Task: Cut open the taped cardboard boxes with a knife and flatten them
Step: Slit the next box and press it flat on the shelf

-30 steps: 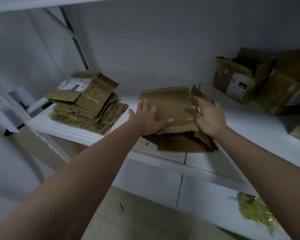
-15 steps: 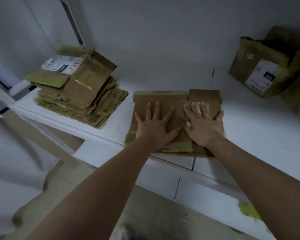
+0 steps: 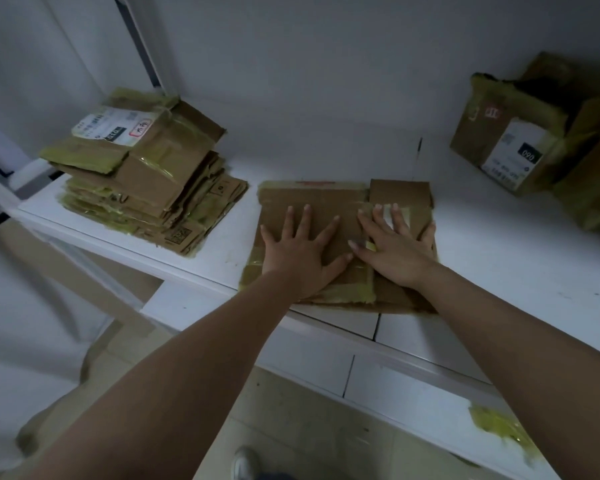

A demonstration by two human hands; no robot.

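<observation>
Two hands flat on one flattened box [image 3: 312, 202], mid-shelf.
Left hand [image 3: 300, 251] and right hand [image 3: 394, 249] press with fingers spread; one stack of flattened boxes [image 3: 142, 188] lies left, one standing box [image 3: 510, 143] right.

A plain pale grey wall [image 3: 326, 71] is closing off the back of the scene, with dim, even light falling across it. A white shelf [image 3: 499, 258] is running along the wall, its front edge [image 3: 326, 323] showing seams between panels. A slanted metal upright [image 3: 142, 53] is rising at the left. Below, a pale tiled floor [image 3: 291, 427] is showing, with a lower white board [image 3: 413, 396] jutting over it.
</observation>
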